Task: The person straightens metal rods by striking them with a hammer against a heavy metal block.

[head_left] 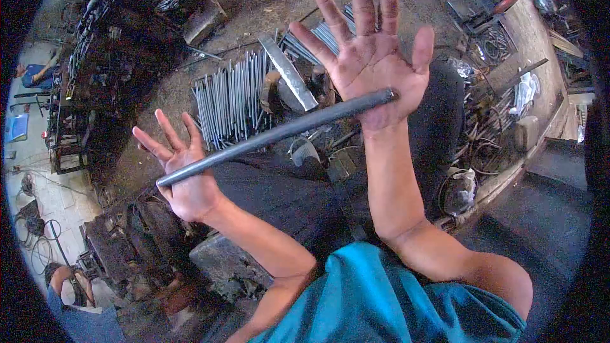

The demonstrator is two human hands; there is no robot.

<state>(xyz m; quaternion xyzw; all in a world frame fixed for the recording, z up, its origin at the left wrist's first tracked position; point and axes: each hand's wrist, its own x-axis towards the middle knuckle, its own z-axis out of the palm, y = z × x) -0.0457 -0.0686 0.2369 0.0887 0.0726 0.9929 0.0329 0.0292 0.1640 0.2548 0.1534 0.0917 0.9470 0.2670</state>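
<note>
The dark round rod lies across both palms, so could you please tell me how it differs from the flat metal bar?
The dark round rod has a rounded surface; the flat metal bar is flat-faced and paler. The rod rests across the open left hand and right hand, whereas neither hand touches the bar. Both look straight.

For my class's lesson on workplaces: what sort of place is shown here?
Probably a metalworking shop, though the exact trade is unclear. Many thin metal rods lie side by side on the ground, and a thicker dark bar rests across the left hand and right hand.
</note>
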